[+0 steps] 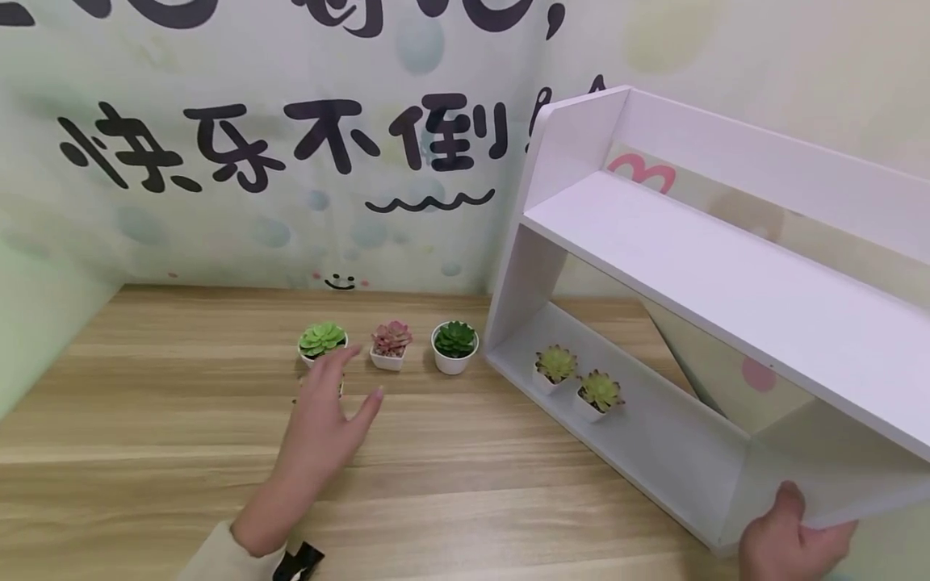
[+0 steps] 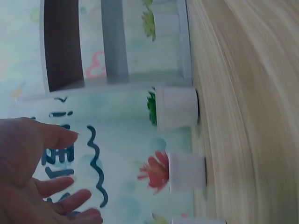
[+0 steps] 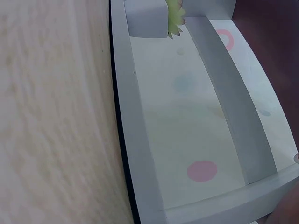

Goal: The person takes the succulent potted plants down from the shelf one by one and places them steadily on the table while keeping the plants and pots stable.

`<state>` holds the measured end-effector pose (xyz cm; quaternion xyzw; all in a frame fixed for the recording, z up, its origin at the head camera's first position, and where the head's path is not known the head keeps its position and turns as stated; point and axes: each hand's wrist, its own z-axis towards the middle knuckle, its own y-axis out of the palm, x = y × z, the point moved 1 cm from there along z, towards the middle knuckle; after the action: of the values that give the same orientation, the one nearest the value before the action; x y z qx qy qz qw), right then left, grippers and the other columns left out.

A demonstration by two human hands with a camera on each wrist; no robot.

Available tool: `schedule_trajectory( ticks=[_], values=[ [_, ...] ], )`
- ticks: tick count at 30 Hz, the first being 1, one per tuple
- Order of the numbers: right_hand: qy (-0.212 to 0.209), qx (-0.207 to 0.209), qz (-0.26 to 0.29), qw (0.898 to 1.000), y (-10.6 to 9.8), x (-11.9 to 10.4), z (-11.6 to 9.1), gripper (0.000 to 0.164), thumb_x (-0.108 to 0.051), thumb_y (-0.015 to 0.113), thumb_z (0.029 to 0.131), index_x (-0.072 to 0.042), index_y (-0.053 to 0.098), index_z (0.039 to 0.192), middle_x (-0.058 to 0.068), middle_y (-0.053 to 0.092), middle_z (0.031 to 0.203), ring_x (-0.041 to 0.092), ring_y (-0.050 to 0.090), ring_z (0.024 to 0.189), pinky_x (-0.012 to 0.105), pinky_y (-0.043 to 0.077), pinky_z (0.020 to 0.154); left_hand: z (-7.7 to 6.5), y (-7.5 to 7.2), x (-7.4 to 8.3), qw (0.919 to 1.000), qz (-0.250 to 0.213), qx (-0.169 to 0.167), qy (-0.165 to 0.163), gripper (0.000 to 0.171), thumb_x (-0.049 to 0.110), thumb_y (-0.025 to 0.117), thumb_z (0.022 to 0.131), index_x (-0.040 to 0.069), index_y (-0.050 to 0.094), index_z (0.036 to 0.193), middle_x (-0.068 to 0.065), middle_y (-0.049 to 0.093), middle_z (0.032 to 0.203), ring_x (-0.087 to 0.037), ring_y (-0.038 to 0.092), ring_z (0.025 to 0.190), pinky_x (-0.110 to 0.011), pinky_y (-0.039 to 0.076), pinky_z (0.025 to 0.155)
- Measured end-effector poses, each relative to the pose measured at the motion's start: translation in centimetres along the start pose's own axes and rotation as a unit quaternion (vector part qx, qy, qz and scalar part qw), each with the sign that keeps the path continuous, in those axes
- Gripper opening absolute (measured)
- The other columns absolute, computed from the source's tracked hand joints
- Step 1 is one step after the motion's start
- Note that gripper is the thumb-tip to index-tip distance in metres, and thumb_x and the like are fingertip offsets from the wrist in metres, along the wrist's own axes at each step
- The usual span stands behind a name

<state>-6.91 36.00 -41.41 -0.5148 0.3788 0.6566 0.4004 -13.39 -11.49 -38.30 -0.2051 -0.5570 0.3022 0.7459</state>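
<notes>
My left hand point(image 1: 320, 436) hovers over the table, fingers spread and nothing held, in front of a light green succulent point(image 1: 322, 340). Its fingers partly hide another small pot. To the right stand a pink succulent point(image 1: 391, 344) in a square white pot and a dark green succulent point(image 1: 454, 347) in a round one. My right hand point(image 1: 792, 539) grips the right side panel of a white two-tier shelf point(image 1: 697, 218), thumb on the inner face. On its lower board are two yellow-green succulents point(image 1: 555, 367) in white pots.
The wooden table point(image 1: 182, 403) runs back to a wall cloth point(image 1: 240, 218) with dark lettering. The shelf stands at an angle on the right. A black strap piece point(image 1: 298, 561) shows by the left sleeve.
</notes>
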Motion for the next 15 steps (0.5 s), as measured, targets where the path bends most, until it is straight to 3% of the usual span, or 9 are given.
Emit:
schedule_trajectory(
  ticks=[8, 12, 15],
  values=[
    [-0.003, 0.001, -0.001, 1.0, 0.3, 0.0, 0.0, 0.04, -0.007, 0.053, 0.096, -0.017, 0.059, 0.135, -0.012, 0.063, 0.115, 0.006, 0.055, 0.113, 0.023, 0.038, 0.114, 0.6, 3.7, 2.7, 0.9956, -0.051, -0.076, 0.02, 0.056, 0.025, 0.073, 0.092, 0.011, 0.053, 0.142, -0.011, 0.056, 0.145, -0.035, 0.056, 0.132, -0.055, 0.046, 0.11],
    [0.001, 0.006, -0.004, 1.0, 0.3, -0.1, 0.0, 0.041, -0.008, 0.053, 0.097, -0.018, 0.059, 0.136, -0.012, 0.063, 0.117, 0.006, 0.055, 0.116, 0.023, 0.037, 0.116, 1.5, 6.0, 4.2, 0.9906, -0.08, -0.106, 0.031, 0.055, 0.024, 0.074, 0.092, 0.01, 0.054, 0.142, -0.011, 0.059, 0.14, -0.03, 0.058, 0.129, -0.05, 0.048, 0.11],
    [0.005, 0.008, -0.008, 1.0, 0.5, 0.0, 0.0, 0.042, -0.006, 0.054, 0.096, -0.017, 0.059, 0.135, -0.013, 0.063, 0.116, 0.006, 0.055, 0.116, 0.023, 0.037, 0.116, 2.3, 7.7, 4.8, 0.9835, -0.129, -0.122, 0.038, 0.051, 0.018, 0.073, 0.093, 0.006, 0.055, 0.139, -0.014, 0.061, 0.137, -0.031, 0.059, 0.127, -0.047, 0.05, 0.108]
  ],
)
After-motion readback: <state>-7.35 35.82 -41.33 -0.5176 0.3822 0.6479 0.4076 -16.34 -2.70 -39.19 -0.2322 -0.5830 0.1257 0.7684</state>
